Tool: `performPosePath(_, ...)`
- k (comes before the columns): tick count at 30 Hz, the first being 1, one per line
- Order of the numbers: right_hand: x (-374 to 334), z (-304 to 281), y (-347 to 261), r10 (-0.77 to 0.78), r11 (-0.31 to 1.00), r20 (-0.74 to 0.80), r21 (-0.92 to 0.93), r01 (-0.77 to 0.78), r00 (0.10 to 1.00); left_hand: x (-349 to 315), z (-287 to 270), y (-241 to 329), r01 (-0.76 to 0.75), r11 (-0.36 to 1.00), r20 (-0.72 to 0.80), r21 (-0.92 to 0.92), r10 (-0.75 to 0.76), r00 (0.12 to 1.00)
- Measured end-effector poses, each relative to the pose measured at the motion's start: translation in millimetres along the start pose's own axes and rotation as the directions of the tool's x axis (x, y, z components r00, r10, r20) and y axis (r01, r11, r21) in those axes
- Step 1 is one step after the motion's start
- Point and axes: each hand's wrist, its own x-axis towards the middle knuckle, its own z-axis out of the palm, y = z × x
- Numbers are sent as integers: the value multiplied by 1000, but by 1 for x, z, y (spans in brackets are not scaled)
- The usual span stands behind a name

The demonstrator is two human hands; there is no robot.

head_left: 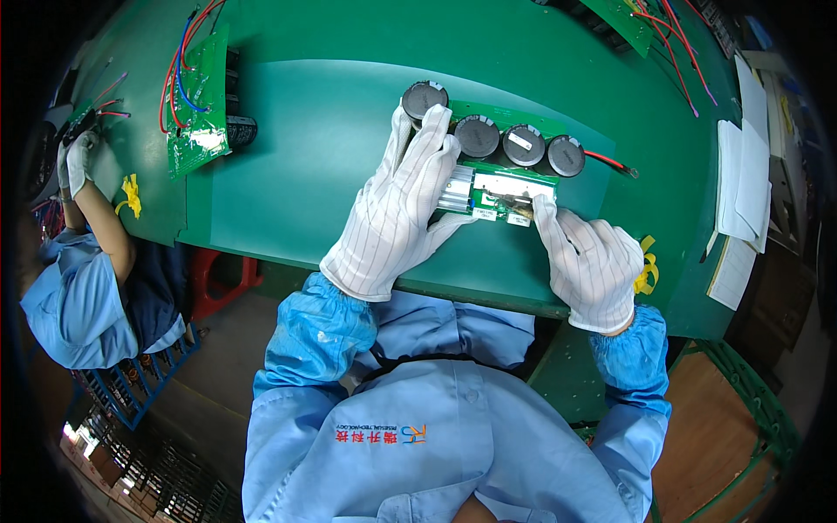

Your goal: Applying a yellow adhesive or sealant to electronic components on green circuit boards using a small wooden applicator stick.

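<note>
A green circuit board [513,174] lies on the green mat [314,166] in front of me, with several large black capacitors [523,145] along its far edge and a silver heat sink [455,190] near its front. My left hand [397,209], in a white striped glove, lies over the board's left end, fingers reaching a capacitor [425,98] at the corner. My right hand [588,257], gloved too, presses its fingertips on the board's near right edge. A red wire [610,161] trails off the board to the right.
A second green board [199,105] with red and blue wires lies at the far left. A co-worker in blue [83,296] sits at the left, a gloved hand [80,157] on the table. Papers [741,192] lie at the right. Another wired board [645,22] sits top right.
</note>
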Motion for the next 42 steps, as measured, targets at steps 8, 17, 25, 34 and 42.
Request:
performPosePath(8,5,-1,0,62,996,34,66,-64,998,0,1,0,-2,1000,-8,-5,2,1000)
performPosePath(17,10,-8,3,49,989,152,130,-69,987,-1,2,-1,-2,1000,-2,-8,2,1000)
performPosePath(25,8,-4,11,5,976,100,214,-26,995,0,1,-2,-23,1000,-4,-2,23,1000)
performPosePath(34,13,-10,-2,54,994,108,91,-64,993,-1,2,-1,9,1000,1,2,-9,1000)
performPosePath(42,14,-14,-7,40,999,140,6,-42,989,0,1,-1,-5,1000,-9,-20,5,1000)
